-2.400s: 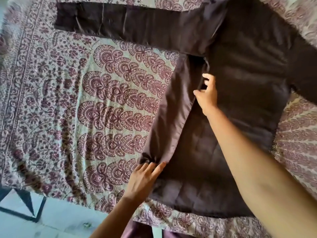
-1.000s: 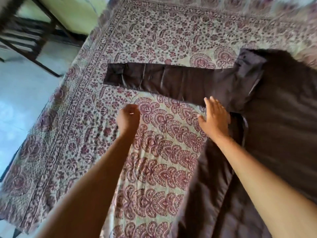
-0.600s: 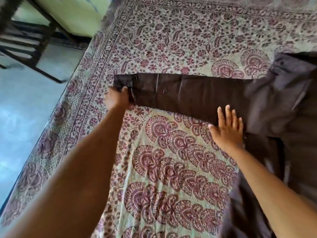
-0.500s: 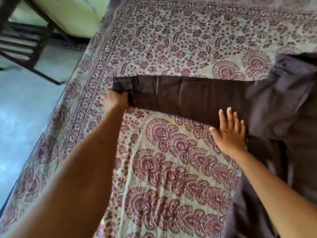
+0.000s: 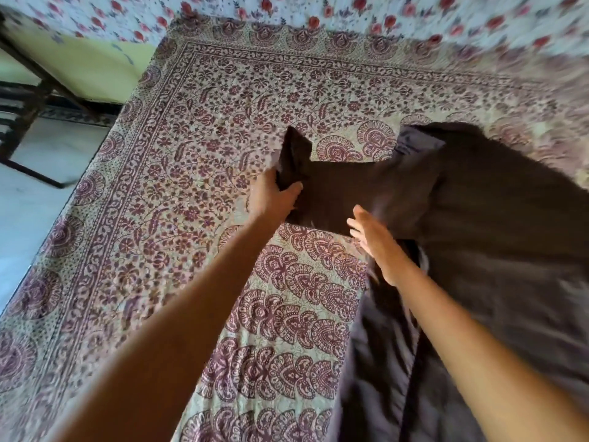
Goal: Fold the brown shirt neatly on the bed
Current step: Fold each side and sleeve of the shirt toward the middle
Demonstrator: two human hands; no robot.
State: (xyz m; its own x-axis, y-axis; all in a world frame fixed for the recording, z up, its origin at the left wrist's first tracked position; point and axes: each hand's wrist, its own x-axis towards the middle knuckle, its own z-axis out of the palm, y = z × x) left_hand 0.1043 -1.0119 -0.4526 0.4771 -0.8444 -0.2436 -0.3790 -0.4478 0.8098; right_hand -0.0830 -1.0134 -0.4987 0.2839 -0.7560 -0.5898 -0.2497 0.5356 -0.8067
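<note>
The brown shirt lies on the right side of the bed, its body running lengthwise away from the person and its sleeve pointing left across the printed cover. The left hand grips the cuff end. The right hand rests flat, fingers straight, at the sleeve's near edge. Half a second ago the sleeve lay flat at full length; now its cuff is lifted and drawn in towards the body.

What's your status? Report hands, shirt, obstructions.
Left hand grips sleeve end, lifted off bedspread. Right hand open at sleeve's near edge. Brown shirt spread out. Nothing lying on it.
</note>
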